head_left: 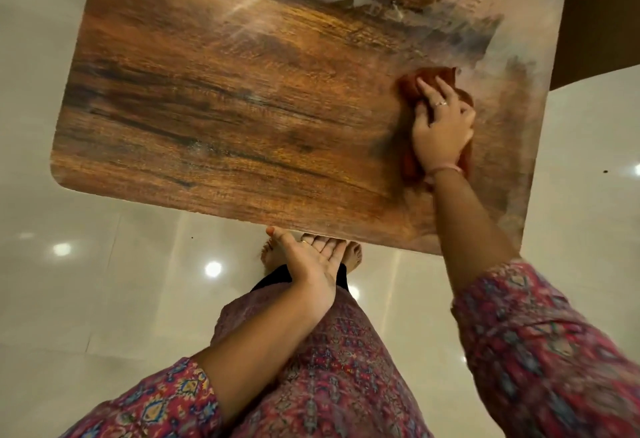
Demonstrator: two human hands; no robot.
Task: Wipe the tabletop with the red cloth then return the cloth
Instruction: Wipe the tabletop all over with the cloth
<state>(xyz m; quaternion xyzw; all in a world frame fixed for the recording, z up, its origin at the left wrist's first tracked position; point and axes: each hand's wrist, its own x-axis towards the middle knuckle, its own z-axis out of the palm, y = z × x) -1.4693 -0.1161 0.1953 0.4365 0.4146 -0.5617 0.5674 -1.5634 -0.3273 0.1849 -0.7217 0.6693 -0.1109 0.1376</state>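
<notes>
Your left hand (313, 259) rests at the near edge of the tabletop (214, 98), palm up, fingers relaxed and partly tucked under the rim, gripping nothing. The left and central wood reads dark; a pale hazy film covers the far and right areas, which I judge unwiped. Your right hand (441, 125) presses flat, fingers straight, on the red cloth (412, 85) near the right edge. The cloth is bunched beneath the palm, showing beyond the fingertips and at the wrist. It looks soft, light and limp; gather it by the bunched middle when lifting.
</notes>
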